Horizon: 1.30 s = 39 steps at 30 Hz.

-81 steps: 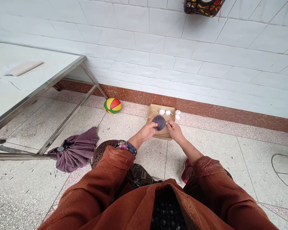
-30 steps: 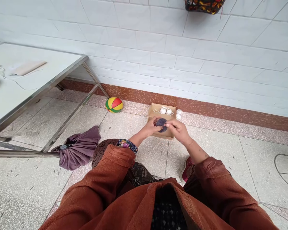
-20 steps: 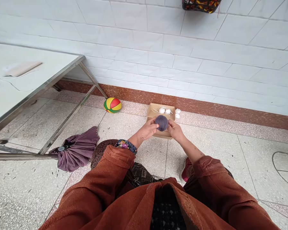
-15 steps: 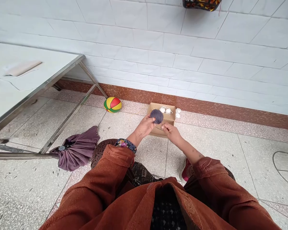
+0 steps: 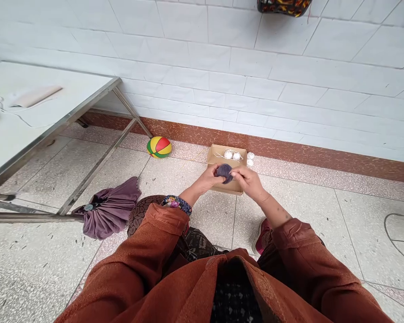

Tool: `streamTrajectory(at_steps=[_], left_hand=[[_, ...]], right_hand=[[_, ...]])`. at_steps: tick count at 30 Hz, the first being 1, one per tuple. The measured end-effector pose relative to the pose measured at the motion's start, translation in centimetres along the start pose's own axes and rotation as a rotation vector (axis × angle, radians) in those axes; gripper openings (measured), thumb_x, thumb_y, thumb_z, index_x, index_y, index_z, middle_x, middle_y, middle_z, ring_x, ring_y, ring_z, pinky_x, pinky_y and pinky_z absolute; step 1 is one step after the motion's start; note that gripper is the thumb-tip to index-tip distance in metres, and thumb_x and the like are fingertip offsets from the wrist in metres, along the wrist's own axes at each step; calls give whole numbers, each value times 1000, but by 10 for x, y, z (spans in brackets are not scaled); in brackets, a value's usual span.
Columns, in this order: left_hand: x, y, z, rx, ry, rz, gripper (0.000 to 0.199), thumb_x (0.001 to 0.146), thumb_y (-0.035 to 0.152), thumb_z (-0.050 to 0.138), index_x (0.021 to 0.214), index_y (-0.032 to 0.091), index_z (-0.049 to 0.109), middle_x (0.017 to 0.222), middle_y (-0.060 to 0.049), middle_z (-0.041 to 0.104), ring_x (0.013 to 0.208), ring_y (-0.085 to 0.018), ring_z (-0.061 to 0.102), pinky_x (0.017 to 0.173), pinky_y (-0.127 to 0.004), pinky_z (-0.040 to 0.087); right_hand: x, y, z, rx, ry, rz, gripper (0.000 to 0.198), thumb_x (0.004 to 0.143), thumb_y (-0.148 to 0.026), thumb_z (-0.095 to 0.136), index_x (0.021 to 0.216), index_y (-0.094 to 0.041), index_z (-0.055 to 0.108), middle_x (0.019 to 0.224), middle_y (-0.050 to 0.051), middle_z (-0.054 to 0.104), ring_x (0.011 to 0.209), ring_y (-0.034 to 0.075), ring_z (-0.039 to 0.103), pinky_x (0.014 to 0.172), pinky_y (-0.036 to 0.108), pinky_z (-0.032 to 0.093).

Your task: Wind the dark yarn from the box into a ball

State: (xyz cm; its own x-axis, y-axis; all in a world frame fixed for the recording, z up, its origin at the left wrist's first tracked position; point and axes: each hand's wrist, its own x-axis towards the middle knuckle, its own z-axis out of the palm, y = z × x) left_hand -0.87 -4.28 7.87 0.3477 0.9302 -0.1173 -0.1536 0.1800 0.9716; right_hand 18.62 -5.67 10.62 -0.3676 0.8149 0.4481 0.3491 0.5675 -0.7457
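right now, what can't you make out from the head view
All in the head view:
Underside of the dark yarn ball: hidden by the ball itself and the left hand.
Whether the right hand pinches a strand: too small.
Part of the cardboard box: behind hands and ball.
Patterned container: cut off by top edge.

Yarn ball (image 5: 224,173) above box (image 5: 227,189); two balls (image 5: 228,154) in box's far end; toy ball (image 5: 159,147) left, by table leg (image 5: 130,109).

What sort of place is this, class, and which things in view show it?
Probably a plain indoor workroom or household room, judging by the tiled wall, the speckled floor and the metal-framed table.
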Motion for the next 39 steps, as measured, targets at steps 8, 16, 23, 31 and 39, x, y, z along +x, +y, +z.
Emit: streamTrajectory(at_steps=[8, 16, 23, 31, 39], left_hand=[[-12, 4, 8, -379, -288, -34, 67, 67, 23, 80, 132, 26, 61, 130, -10, 62, 114, -24, 59, 93, -35, 46], [-4, 11, 0, -503, 21, -8, 40, 68, 21, 79, 106, 16, 68, 99, -6, 69, 89, -17, 62, 83, -30, 50], [4, -1, -7, -203, 202, 26, 46, 64, 19, 75, 109, 17, 65, 102, -4, 67, 93, -16, 60, 84, -29, 46], [-5, 0, 0, 41, -138, -44, 58, 63, 19, 78, 119, 19, 64, 110, -7, 68, 101, -21, 60, 95, -38, 43], [-12, 4, 3, -345, -311, -79, 69, 68, 25, 77, 135, 26, 59, 132, -11, 61, 113, -26, 60, 90, -37, 48]], right_hand=[[-2, 40, 16, 52, 76, 305, 29, 96, -42, 48, 82, -21, 63, 77, 2, 65, 72, 18, 58, 70, 30, 48], [-24, 36, 39, -35, -172, 267, 26, 99, -39, 45, 93, -23, 65, 85, 3, 68, 80, 20, 63, 76, 31, 49], [-23, 3, 30, 16, -239, 8, 24, 101, -37, 47, 93, -22, 64, 84, 4, 67, 78, 17, 64, 75, 29, 50], [-4, 10, 0, -59, 70, 26, 28, 99, -42, 52, 85, -22, 67, 81, 4, 69, 77, 19, 63, 75, 32, 51], [-9, 43, 18, -58, 168, 343, 35, 96, -48, 48, 75, -22, 59, 70, 1, 61, 66, 18, 54, 65, 30, 45]])
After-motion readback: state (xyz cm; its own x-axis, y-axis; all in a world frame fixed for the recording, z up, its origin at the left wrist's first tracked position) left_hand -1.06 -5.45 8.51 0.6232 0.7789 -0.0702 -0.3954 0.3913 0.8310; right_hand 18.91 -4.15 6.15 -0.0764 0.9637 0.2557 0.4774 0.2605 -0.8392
